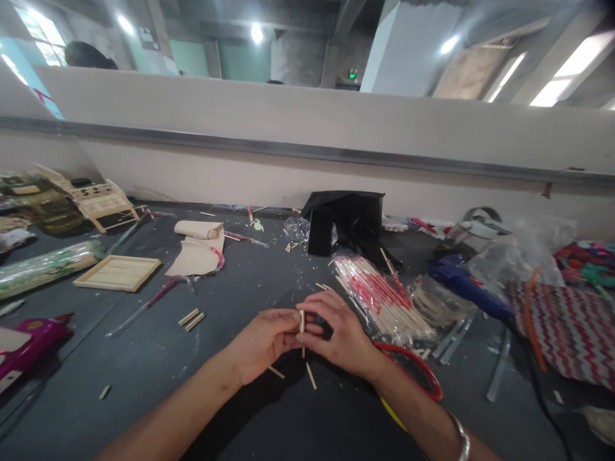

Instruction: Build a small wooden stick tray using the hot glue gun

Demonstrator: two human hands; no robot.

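Observation:
In the middle of the head view, my left hand (264,339) and my right hand (343,336) meet over the dark table. Between their fingertips they pinch short wooden sticks (302,321), held upright; fingers partly cover them, so I cannot tell exactly how many. Just below lies a loose stick (311,376), with another piece (276,372) beside my left hand. Farther left rest short stick pieces (191,318) in two small groups. A plastic packet of red-marked sticks (379,298) lies beyond my right hand. Red-handled scissors (425,370) are partly under my right forearm.
At right are a blue glue gun (461,285) with its cord, clear glue sticks (500,368) and a zigzag-patterned cloth (571,333). A black phone (319,232) stands at the back. To the left are a stick-built tray (118,274), a paper roll (196,246) and a purple tool (41,346).

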